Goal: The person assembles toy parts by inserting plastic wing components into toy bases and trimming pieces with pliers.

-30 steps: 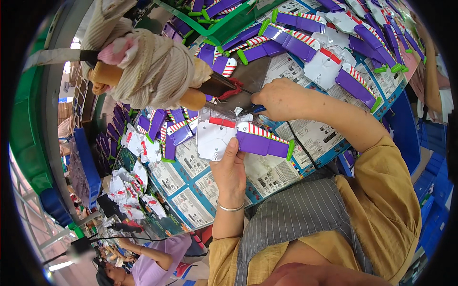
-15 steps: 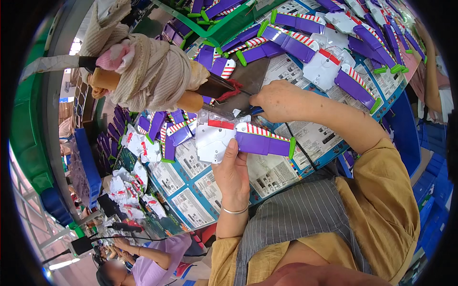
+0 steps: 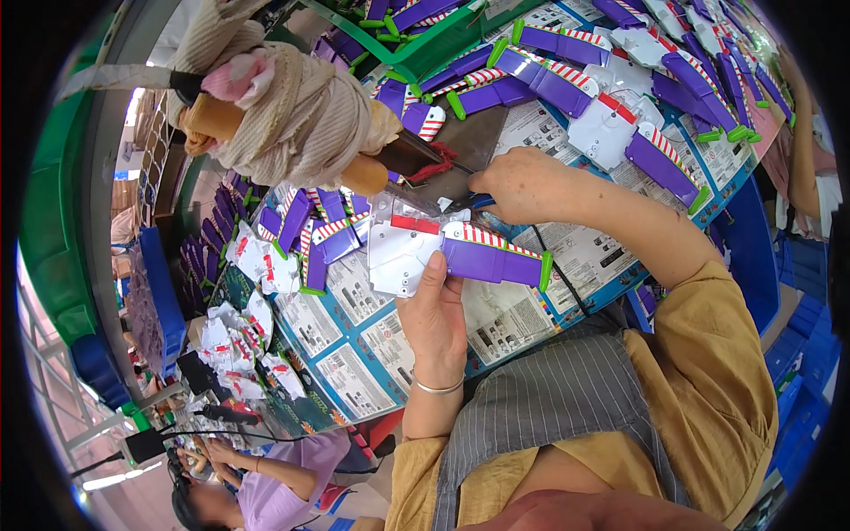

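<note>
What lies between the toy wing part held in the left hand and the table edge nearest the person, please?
In the head view, printed cardboard sheets cover that stretch below the toy wing part, partly hidden by the left hand.

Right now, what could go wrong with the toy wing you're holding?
The left hand pinches the white and purple wing piece only at its lower edge, so it might tip or slip. The right hand works close to a cloth-wrapped tool; fingers could get bumped. The black cord might snag.
</note>
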The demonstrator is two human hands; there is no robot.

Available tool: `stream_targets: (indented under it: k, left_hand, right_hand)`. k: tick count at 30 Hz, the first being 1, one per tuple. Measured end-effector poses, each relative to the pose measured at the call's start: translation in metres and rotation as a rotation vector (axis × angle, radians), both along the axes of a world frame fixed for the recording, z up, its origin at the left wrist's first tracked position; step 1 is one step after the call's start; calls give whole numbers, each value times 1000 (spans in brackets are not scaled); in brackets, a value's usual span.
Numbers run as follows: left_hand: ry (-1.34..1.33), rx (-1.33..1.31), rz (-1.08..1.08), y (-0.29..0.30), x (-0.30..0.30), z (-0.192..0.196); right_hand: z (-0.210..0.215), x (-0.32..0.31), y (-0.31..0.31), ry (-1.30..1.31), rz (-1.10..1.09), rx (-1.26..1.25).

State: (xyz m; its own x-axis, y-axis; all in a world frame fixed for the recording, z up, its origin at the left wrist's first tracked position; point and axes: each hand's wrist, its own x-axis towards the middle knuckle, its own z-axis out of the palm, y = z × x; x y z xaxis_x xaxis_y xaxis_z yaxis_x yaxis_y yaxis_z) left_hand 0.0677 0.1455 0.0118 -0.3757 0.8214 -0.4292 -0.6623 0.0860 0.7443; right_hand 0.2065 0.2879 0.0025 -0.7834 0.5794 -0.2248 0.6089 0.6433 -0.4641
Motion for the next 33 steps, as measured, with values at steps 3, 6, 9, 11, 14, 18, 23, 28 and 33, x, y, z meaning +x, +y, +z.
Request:
stream_targets:
  k: [3, 6, 9, 11, 14, 18, 23, 28, 33]
  left_hand:
    - [0, 17, 7, -1, 2, 0]
    - [2, 19, 24, -2, 5, -1]
    - [4, 25, 33, -2, 6, 0]
    - [-3, 15, 25, -2, 5, 0]
    - [-29, 69, 56, -11, 2, -9]
    - [-73, -156, -155, -47, 11, -22]
    - [312, 87, -624, -97, -42, -21]
    - [1667, 221, -466, -22, -97, -2]
    - [2052, 39, -387, -7, -103, -19]
  right_hand:
    - [-1, 1, -1, 0, 8, 17]
    - [0, 2, -3, -9, -4, 18]
    - [0, 1, -2, -10, -8, 16]
    - [0, -2, -1, -8, -21, 22]
    - [-4, -5, -6, 34, 8, 124]
    - [3, 16, -20, -83, 200, 182]
    - [34, 29, -64, -281, 404, 413]
    - [20, 27, -59, -215, 474, 389]
    - [34, 40, -61, -103, 329, 386]
